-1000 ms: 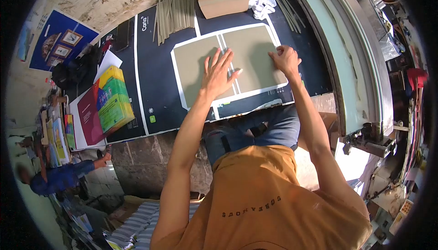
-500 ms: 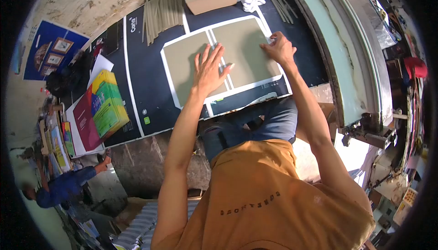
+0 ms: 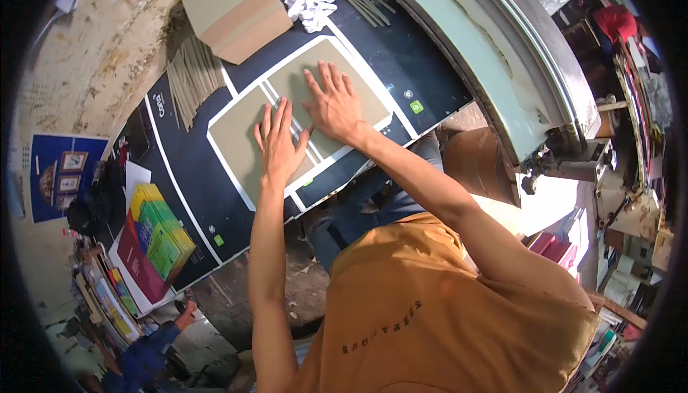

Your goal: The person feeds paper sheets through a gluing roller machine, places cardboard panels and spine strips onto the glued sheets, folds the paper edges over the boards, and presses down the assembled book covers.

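Two grey-brown boards lie side by side on a white sheet, with narrow strips between them. My left hand [image 3: 279, 145] rests with fingers spread on the left board [image 3: 240, 135], near the centre strips. Fingers apart, my right hand [image 3: 335, 105] lies flat on the right board [image 3: 365, 95]. Neither hand holds anything. The white sheet [image 3: 213, 140] shows as a border round the boards, on the dark table [image 3: 208, 178].
A cardboard box [image 3: 236, 13], a bundle of thin strips [image 3: 190, 81] and a white cloth [image 3: 312, 6] sit beyond the boards. Colourful books [image 3: 159, 231] are at left, a large metal machine [image 3: 466, 49] at right. A person [image 3: 147, 353] is at lower left.
My right hand has moved from the right board's outer edge inward onto its surface, its bent fingers now spread. My left hand stays on the left board. The view has turned.
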Available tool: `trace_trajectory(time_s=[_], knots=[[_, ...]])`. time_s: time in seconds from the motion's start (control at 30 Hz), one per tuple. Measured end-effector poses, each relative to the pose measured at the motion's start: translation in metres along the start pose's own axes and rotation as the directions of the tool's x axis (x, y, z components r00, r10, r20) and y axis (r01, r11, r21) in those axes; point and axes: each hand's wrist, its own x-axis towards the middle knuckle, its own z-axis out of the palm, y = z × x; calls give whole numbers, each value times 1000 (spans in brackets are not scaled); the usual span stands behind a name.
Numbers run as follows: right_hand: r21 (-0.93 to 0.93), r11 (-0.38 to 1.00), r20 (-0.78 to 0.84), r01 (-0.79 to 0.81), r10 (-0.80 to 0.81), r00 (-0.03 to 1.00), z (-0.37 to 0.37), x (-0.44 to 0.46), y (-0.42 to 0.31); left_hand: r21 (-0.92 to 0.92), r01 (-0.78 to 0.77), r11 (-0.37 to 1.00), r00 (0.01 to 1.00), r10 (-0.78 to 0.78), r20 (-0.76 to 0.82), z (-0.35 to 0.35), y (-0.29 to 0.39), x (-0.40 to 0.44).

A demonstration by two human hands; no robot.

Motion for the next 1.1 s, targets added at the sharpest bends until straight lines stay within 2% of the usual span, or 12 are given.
trace_trajectory(time_s=[1.1], knots=[[-47, 999, 58, -28, 30, 998, 6, -2, -2, -62, 22, 998, 999, -19, 45, -8, -1, 5]])
